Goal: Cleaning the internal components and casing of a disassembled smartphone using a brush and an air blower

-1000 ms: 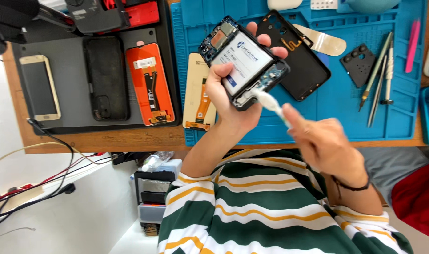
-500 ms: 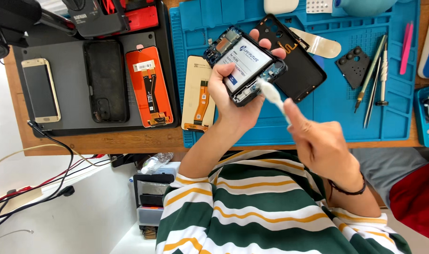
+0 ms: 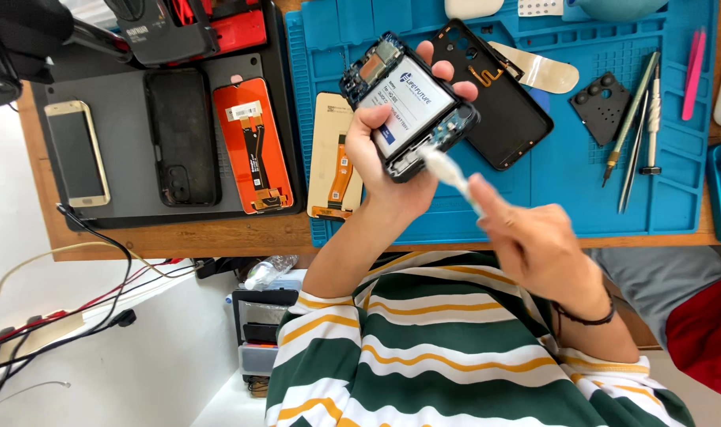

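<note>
The left hand (image 3: 388, 162) holds an opened phone (image 3: 408, 103) up over the blue mat (image 3: 582, 190). Its fingers are wrapped tight around the phone's edges, and the phone's back is off, so the white battery and small parts inside show.

The right hand (image 3: 534, 245) is just below the phone. Its fingers pinch a thin white tool (image 3: 449, 170) – the tip of the tool touches the bottom end of the phone.

Right behind the phone, a black back cover (image 3: 507, 111) lies on the mat. A flat pale pick (image 3: 538, 73) rests next to it. Farther to the side are a small black square piece (image 3: 600, 103), two thin metal tools (image 3: 641, 119) and a pink stick (image 3: 694, 62).

On the other side of the phone, a tan screen part (image 3: 334, 158) lies at the mat's edge. Beside the mat is a grey tray (image 3: 131, 182) on the wooden table (image 3: 178, 237). On the tray lie an orange screen part (image 3: 253, 146), a black phone back (image 3: 182, 138) and a gold phone (image 3: 75, 152).

The person wears a green, white and yellow striped shirt (image 3: 455, 356).
</note>
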